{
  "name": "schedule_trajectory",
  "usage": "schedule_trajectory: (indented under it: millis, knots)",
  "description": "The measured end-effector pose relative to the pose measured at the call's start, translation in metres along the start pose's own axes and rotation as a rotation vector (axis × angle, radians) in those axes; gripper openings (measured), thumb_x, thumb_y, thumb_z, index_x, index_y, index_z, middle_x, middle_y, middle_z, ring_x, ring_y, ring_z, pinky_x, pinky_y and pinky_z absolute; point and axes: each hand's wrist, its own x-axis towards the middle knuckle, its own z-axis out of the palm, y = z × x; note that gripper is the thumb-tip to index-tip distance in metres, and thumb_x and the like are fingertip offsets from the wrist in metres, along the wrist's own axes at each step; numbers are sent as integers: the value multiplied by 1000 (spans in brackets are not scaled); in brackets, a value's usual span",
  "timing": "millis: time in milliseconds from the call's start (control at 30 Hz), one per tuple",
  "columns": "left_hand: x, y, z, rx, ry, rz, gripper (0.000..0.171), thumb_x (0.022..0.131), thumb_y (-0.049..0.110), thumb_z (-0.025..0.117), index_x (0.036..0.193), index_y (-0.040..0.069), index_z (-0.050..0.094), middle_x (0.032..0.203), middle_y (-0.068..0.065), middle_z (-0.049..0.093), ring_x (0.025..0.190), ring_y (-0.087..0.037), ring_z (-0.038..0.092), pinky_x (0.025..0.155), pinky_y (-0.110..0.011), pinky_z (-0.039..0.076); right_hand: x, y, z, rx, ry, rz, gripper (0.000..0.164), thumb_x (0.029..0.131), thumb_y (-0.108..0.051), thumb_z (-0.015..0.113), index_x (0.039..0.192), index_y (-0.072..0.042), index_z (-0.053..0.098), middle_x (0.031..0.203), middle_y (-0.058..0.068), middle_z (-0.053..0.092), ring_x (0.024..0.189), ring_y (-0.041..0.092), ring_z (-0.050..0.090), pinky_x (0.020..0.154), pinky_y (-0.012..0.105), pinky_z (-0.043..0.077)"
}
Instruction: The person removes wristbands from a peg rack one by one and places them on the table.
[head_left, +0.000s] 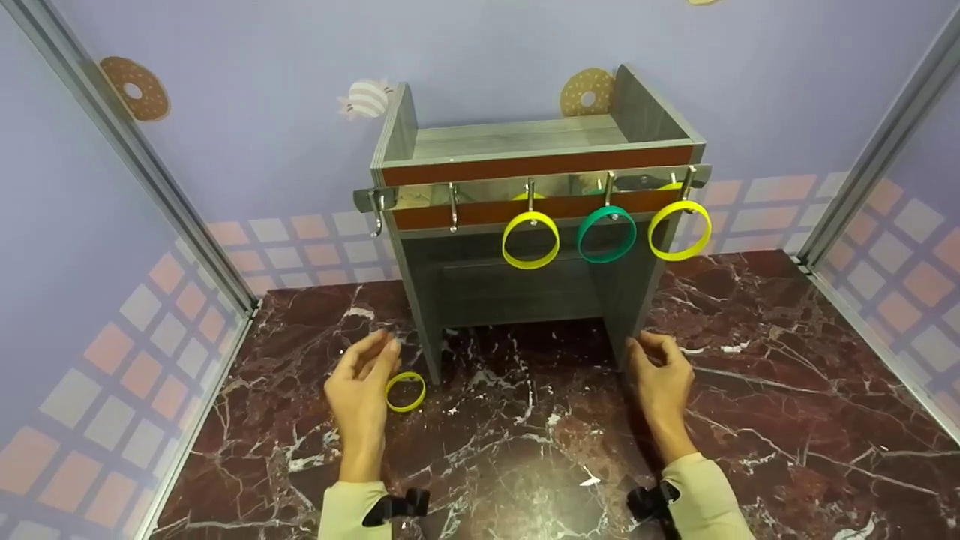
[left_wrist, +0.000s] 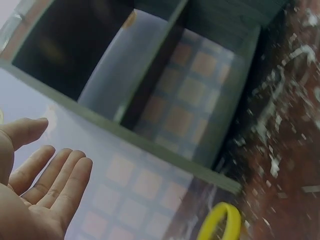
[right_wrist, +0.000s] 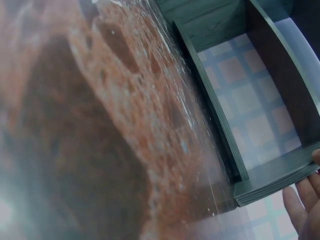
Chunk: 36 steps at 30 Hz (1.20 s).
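Head view: my left hand (head_left: 358, 390) is empty, fingers loosely bent, just beside the loose yellow ring (head_left: 406, 409), which lies on the table (head_left: 750, 420) near the foot of the shelf (head_left: 540, 163). For a sound pickup, I judge it best to pinch the ring by its rim and leave its middle unobstructed. The shelf is grey wood-grained board with a red-brown front band; a shiny metal rail (head_left: 484, 191) with slim bent hooks (head_left: 453, 206) crosses it, bearing a yellow ring (head_left: 531, 264), a green ring (head_left: 607, 259) and another yellow ring (head_left: 680, 256). The table is glossy, dark red, white-veined. Left wrist view: my fingers extend, thumb apart; the loose ring shows as a smooth, thin band, apart from them. Right wrist view: my right hand (head_left: 663, 379) is at the flat side panel (right_wrist: 272, 175), digits straddling its ridged edge; I cannot tell whether they grip. Any steadying pressure should, in my judgement, stay light.
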Motion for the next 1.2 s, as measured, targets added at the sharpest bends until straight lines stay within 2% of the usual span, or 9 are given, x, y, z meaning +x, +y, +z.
schedule_trajectory:
  millis: [300,533,667,733,867,1000,1200]
  knots:
    - [6,23,33,-17,-89,70,24,93,-4,79,116,-10,74,113,-24,75,92,-18,77,84,-32,65,1,-1,0,39,1,0,16,95,-3,80,106,6,76,103,21,76,81,-2,67,73,10,57]
    - [8,32,52,-36,-170,131,26,93,-4,79,117,-12,73,112,-27,74,90,-19,77,83,-32,66,1,0,0,52,-2,10,16,94,-2,80,107,7,76,102,22,75,80,-1,67,72,11,57]
    - [9,37,61,-33,-205,171,25,93,-3,79,116,-11,74,111,-25,75,90,-21,77,83,-33,66,0,-1,0,59,-4,9,16,94,-2,80,107,8,76,103,22,76,80,-3,67,73,10,57]
    - [8,39,66,-38,-217,179,26,92,-2,80,116,-11,74,111,-23,76,89,-21,77,82,-33,66,-3,-10,0,58,0,6,16,94,1,79,106,10,75,102,25,75,80,-2,67,73,10,56]
    - [8,45,76,-55,-239,191,26,92,-3,80,116,-12,74,111,-23,76,89,-21,77,82,-33,66,-3,-12,2,61,5,1,15,94,2,78,106,11,75,102,24,75,80,-2,66,73,10,55]
    - [7,49,85,-79,-262,193,26,92,-3,80,116,-12,74,112,-27,75,91,-22,77,84,-35,66,0,-1,3,63,0,0,16,94,-1,80,106,9,75,102,22,75,81,-2,66,74,10,56]
    - [6,53,99,-103,-292,188,27,91,-3,80,116,-12,74,112,-24,76,92,-24,77,85,-37,66,0,1,2,69,0,7,15,94,-1,79,105,9,75,100,22,75,80,-1,66,74,11,56]
